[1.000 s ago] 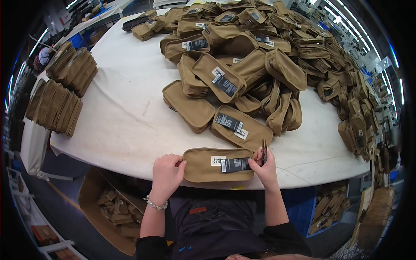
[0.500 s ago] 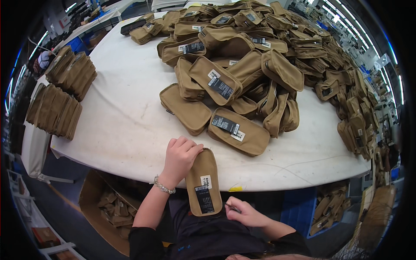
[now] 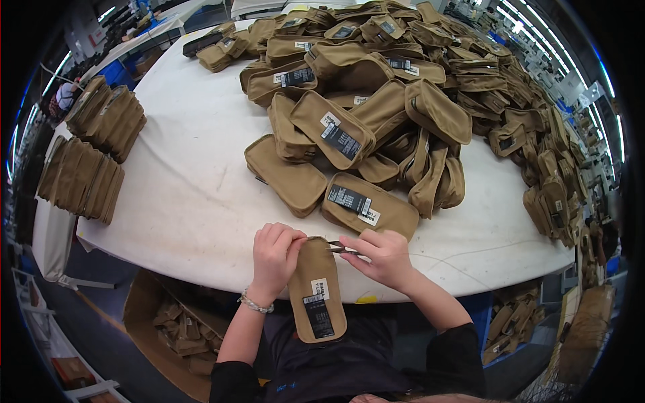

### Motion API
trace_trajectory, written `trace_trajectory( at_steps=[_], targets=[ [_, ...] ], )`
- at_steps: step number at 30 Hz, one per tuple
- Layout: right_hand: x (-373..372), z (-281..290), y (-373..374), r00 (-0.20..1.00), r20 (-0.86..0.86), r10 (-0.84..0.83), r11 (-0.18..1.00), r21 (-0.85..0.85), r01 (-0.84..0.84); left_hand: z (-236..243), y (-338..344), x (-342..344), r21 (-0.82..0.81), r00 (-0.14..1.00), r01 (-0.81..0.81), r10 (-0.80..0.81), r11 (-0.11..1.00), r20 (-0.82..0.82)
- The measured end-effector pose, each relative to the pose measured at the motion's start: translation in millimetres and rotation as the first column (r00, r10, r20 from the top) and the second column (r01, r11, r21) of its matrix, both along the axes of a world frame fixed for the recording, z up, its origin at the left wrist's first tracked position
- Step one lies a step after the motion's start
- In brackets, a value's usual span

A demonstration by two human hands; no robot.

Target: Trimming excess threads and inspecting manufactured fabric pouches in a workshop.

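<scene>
My left hand pinches the upper end of a khaki fabric pouch, which hangs lengthwise over the table's front edge toward my lap, with a white patch and a black tag on it. My right hand grips small dark thread snips, their tips at the pouch's top edge beside my left fingertips. Just beyond my hands, another tagged pouch lies flat on the white table.
A large heap of khaki pouches covers the back and right. Neat stacks sit at the left. Below stand a cardboard box of pouches and a blue bin. A person is at the far left, beyond the table.
The pouch went from lying crosswise to lengthwise, hanging over the edge. My right hand dropped with the snips, then rose to the pouch's top edge beside my left hand.
</scene>
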State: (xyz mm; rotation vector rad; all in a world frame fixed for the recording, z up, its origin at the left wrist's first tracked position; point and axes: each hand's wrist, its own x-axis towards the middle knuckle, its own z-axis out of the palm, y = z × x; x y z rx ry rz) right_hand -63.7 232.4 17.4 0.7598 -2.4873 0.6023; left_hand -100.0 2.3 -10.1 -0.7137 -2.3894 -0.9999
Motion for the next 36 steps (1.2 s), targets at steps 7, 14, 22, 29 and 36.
trace_trajectory(
  at_steps=[7, 14, 22, 29, 36],
  targets=[
    [-43.5, -1.6, 4.3, 0.976, -0.055, 0.209, 0.976, 0.076, -0.205, 0.6, 2.7, -8.8, 0.208, 0.98, 0.042, -0.08, 0.977, 0.182],
    [-57.6, -7.8, 5.1, 0.963, 0.003, 0.27, 0.962, 0.029, -0.27, 5.7, 10.8, -11.6, 0.308, 0.924, 0.072, -0.179, 0.949, 0.337],
    [-68.0, -9.8, 7.6, 0.945, 0.077, 0.318, 0.945, 0.052, -0.322, 1.5, 15.1, -13.7, 0.394, 0.844, 0.069, -0.264, 0.917, 0.466],
    [-84.8, 5.0, 7.3, 0.916, 0.134, 0.378, 0.915, 0.1, -0.391, 2.1, 15.3, -23.4, 0.52, 0.729, 0.05, -0.387, 0.852, 0.564],
    [-109.1, 18.8, 3.8, 0.831, 0.26, 0.492, 0.835, 0.129, -0.535, -2.5, 16.4, -33.7, 0.603, 0.655, 0.046, -0.479, 0.797, 0.584]
  ],
)
